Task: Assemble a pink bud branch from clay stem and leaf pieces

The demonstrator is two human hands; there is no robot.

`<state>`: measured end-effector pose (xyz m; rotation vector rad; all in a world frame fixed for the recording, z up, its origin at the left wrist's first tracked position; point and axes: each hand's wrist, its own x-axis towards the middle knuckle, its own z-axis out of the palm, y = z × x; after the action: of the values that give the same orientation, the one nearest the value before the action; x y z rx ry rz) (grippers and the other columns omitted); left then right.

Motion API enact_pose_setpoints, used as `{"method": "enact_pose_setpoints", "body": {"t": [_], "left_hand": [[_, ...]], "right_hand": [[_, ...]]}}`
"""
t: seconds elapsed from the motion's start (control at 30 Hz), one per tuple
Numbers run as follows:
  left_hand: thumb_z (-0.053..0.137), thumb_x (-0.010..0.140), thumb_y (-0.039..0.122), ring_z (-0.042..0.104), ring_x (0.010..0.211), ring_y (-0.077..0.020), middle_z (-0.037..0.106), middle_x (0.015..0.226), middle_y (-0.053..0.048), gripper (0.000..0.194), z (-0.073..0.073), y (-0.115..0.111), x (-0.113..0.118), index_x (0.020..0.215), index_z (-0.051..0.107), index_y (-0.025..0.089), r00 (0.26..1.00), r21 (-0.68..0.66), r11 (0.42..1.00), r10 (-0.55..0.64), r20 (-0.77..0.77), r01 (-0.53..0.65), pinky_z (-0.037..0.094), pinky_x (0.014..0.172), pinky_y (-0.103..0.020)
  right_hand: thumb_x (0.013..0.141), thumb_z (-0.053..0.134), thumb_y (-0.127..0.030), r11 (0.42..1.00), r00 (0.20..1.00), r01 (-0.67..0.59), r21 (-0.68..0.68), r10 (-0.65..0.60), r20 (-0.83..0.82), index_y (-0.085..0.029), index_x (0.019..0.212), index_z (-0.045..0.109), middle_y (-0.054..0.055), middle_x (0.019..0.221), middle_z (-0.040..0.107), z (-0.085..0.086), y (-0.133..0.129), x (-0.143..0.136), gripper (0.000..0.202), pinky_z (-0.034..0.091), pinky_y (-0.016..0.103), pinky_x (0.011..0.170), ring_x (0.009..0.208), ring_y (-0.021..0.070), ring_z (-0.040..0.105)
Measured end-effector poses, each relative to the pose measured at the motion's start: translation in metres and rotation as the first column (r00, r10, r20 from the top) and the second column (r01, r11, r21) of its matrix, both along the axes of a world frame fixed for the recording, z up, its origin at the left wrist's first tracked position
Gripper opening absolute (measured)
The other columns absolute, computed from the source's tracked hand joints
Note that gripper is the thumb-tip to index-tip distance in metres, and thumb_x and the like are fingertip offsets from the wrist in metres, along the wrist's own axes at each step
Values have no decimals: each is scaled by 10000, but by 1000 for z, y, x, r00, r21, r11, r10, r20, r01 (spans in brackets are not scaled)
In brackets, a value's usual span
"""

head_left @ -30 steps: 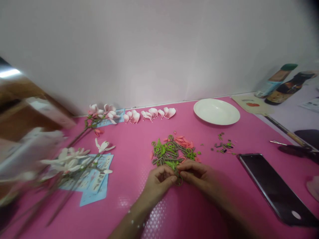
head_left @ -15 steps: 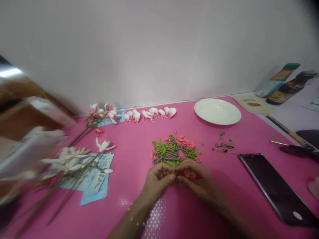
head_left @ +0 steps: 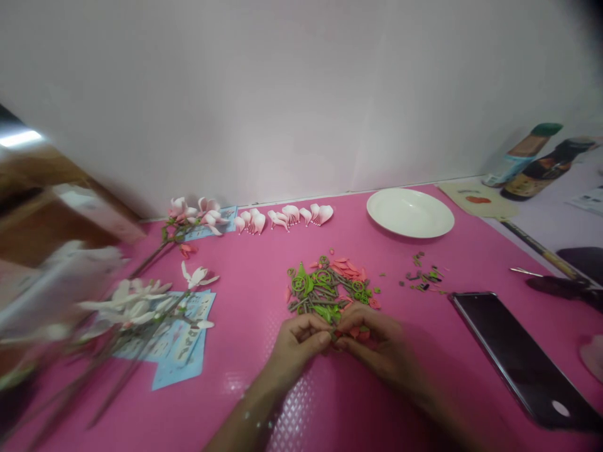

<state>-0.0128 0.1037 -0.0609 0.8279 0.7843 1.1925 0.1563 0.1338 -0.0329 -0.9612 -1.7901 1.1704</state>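
My left hand (head_left: 299, 344) and my right hand (head_left: 374, 338) meet at the near edge of a pile of small plastic pieces. Thumbs and fingertips of both hands pinch a small greenish-brown piece (head_left: 335, 335), mostly hidden between them. In the pile lie green leaf parts (head_left: 307, 285), brown stem parts (head_left: 325, 292) and coral-pink parts (head_left: 346, 269). A few coral pieces show just behind my right fingers. Several pale pink petals (head_left: 292, 215) stand in a row along the back, away from my hands.
White flowers (head_left: 136, 304) on long stems lie over blue printed sheets (head_left: 181, 370) at left, with pink flowers (head_left: 207, 210) behind. To the right are a white plate (head_left: 411, 213), scattered small pieces (head_left: 426, 276), a phone (head_left: 518, 358), a dark-handled tool (head_left: 560, 285) and two bottles (head_left: 541, 169).
Both hands stay pinched together at the pile's near edge, with the fingertips shifted very slightly. The small piece between them seems turned a little. Nothing else has visibly moved.
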Motion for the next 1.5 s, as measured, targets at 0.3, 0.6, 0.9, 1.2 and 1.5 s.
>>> {"method": "enact_pose_setpoints", "body": {"t": [0.3, 0.6, 0.9, 1.2, 1.5], "left_hand": [[762, 673, 251, 528, 584, -100, 620, 646, 0, 149, 4, 2, -1, 686, 663, 141, 997, -61, 998, 4, -74, -9, 382, 553, -206], [744, 704, 229, 516, 618, -101, 601, 665, 8, 125, -6, 1, 0, 715, 652, 146, 1000, -82, 996, 17, -26, -19, 376, 601, -223], [709, 739, 253, 483, 571, -106, 573, 637, 10, 141, -8, 0, -1, 691, 625, 150, 1000, -81, 997, 8, 19, -7, 336, 570, -247], [706, 703, 194, 490, 554, -112, 570, 641, 4, 79, -9, 0, 2, 681, 644, 150, 991, -125, 992, -17, 131, 33, 336, 543, -251], [717, 653, 170, 498, 565, -121, 553, 624, -3, 74, -8, 0, 6, 637, 651, 140, 975, -173, 984, 4, 222, 35, 338, 524, -247]], "right_hand": [[819, 614, -200, 996, 1000, -11, 84, 10, 13, -211, 797, 652, -2, 698, 597, 3, 1, -1, 45, 428, 244, 564, 647, 133, 552], [791, 653, -180, 904, 995, -40, 425, -4, 101, -210, 918, 623, 47, 831, 616, -4, 3, -4, 134, 485, 303, 653, 762, 174, 574], [786, 657, -161, 818, 996, 14, 576, -60, 62, -211, 915, 602, 19, 788, 633, -9, 3, -6, 149, 475, 397, 806, 742, 160, 584], [821, 631, -180, 854, 992, -104, 511, 55, 111, -206, 858, 524, 3, 806, 601, -19, 3, -3, 115, 382, 440, 945, 782, 147, 550], [910, 463, -165, 860, 967, -229, 456, 149, 205, -192, 860, 504, 21, 807, 520, -22, -1, -4, 71, 423, 370, 798, 793, 161, 472]]}}
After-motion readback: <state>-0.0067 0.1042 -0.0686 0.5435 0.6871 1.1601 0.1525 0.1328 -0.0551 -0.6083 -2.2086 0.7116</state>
